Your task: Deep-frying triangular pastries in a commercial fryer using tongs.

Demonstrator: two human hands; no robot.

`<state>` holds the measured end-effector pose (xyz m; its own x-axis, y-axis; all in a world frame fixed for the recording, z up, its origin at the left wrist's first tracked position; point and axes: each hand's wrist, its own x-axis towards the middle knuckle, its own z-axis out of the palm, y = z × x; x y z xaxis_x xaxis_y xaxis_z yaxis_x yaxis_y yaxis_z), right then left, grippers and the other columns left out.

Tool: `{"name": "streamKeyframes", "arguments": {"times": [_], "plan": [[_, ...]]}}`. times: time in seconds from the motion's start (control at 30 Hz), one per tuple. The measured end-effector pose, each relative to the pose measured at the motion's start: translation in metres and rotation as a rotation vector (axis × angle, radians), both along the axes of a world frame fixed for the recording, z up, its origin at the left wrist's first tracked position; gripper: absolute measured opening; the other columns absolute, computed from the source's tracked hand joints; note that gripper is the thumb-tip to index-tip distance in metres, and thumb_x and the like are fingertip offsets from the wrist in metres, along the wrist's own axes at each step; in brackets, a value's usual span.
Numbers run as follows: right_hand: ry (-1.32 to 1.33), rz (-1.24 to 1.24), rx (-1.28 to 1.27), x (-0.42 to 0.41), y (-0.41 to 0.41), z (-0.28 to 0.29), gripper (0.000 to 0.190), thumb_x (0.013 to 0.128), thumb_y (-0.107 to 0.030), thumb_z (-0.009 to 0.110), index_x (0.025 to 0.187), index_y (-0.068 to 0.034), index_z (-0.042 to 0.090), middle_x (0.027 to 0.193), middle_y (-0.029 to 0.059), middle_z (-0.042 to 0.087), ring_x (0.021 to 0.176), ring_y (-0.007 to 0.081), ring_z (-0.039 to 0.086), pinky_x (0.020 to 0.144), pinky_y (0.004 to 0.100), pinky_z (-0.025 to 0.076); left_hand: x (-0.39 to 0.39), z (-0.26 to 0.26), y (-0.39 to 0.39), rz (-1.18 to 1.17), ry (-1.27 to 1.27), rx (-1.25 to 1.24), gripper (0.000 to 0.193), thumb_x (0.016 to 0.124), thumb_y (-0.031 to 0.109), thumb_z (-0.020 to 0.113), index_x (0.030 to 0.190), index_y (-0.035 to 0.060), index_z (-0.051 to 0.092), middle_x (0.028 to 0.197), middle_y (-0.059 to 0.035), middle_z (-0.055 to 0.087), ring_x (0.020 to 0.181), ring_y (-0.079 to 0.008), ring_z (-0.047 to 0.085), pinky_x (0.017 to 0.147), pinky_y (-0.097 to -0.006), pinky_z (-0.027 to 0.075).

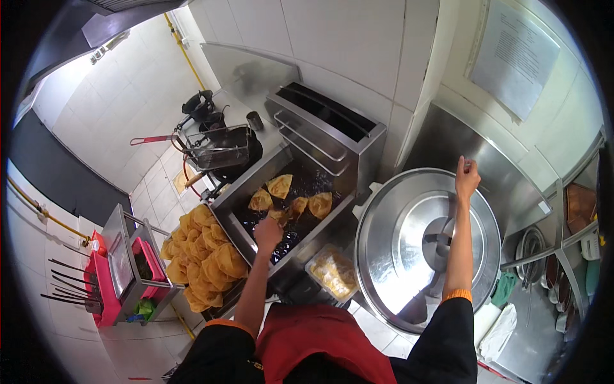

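Observation:
In a stainless steel deep fryer (288,246) several golden fried pastries (320,205) float in dark oil. My left hand (268,234) is over the fryer's near left part, close to a pastry (278,215); whether it touches or holds anything is hidden. My right hand (467,178) is raised with curled fingers above the far right rim of a large round metal lid (379,269); whether something small is between the fingers cannot be told. A big pile of fried pastries (206,254) stands left of the fryer.
A plastic container (333,272) with yellowish food sits between fryer and lid. Beyond the fryer's left side are a wire fry basket (218,149) and a dark pan (252,144). A cart (165,288) with pink bins (103,283) stands left. A steel counter (527,331) lies right.

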<state>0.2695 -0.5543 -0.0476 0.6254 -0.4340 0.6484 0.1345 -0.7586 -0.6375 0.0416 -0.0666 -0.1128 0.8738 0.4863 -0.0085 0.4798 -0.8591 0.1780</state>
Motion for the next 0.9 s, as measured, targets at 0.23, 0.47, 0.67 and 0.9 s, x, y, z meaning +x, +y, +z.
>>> {"name": "streamKeyframes", "arguments": {"times": [0.23, 0.47, 0.67, 0.9], "plan": [[0.005, 0.007, 0.035, 0.002, 0.0, 0.002, 0.028, 0.082, -0.033, 0.062, 0.077, -0.006, 0.059, 0.052, 0.0078, 0.054, 0.048, 0.0223, 0.054, 0.051, 0.0348, 0.043, -0.041, 0.052, 0.016, 0.009, -0.109, -0.024, 0.021, 0.077, 0.026, 0.061, 0.079, 0.0058, 0.065, 0.075, -0.0182, 0.063, 0.076, -0.0371, 0.061, 0.067, -0.0432, 0.05], [0.029, 0.002, 0.025, -0.001, 0.002, 0.003, 0.028, 0.082, -0.033, 0.062, 0.077, -0.006, 0.059, 0.053, 0.0082, 0.055, 0.048, 0.0223, 0.055, 0.051, 0.0348, 0.043, -0.055, 0.056, 0.024, 0.086, -0.059, -0.022, 0.023, 0.078, 0.028, 0.061, 0.084, 0.0064, 0.065, 0.082, -0.0189, 0.063, 0.078, -0.0364, 0.061, 0.069, -0.0439, 0.05], [0.001, 0.01, 0.03, 0.0, 0.002, 0.001, 0.028, 0.082, -0.033, 0.062, 0.077, -0.006, 0.06, 0.053, 0.0084, 0.055, 0.048, 0.0221, 0.055, 0.051, 0.0343, 0.043, -0.049, 0.016, 0.032, 0.195, 0.118, 0.003, 0.025, 0.077, 0.029, 0.062, 0.091, 0.008, 0.067, 0.087, -0.0175, 0.064, 0.084, -0.0346, 0.062, 0.072, -0.0428, 0.05], [-0.005, 0.025, 0.04, -0.002, 0.005, 0.005, 0.028, 0.082, -0.034, 0.062, 0.078, -0.006, 0.06, 0.054, 0.0083, 0.056, 0.049, 0.0207, 0.056, 0.052, 0.0335, 0.044, -0.056, 0.013, 0.038, 0.163, 0.063, 0.027, 0.03, 0.079, 0.032, 0.06, 0.082, 0.0027, 0.063, 0.084, -0.0195, 0.063, 0.082, -0.0358, 0.062, 0.071, -0.0434, 0.05]]}}
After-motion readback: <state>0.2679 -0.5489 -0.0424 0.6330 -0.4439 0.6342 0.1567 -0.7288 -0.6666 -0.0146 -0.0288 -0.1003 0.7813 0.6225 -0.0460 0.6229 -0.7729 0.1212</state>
